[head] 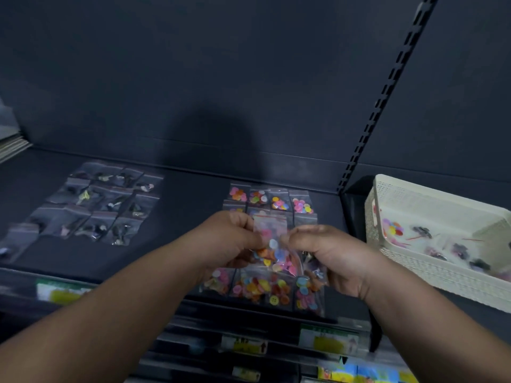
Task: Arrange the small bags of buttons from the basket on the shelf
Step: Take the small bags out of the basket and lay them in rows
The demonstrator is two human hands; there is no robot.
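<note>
Pinched bag (272, 239) (over shelf (190, 205) front)

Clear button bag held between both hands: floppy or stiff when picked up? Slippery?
Probably floppy: the button bag is thin clear film, and its buttons sit bunched low with the top nearly empty. Likely light, since the left hand and right hand hold it by fingertip pinches. Glossy film may slip, so grip an edge.

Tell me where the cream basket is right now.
In the head view, the cream perforated plastic basket sits on the dark shelf at far right, just right of the right hand and the rows of colourful button bags.
</note>
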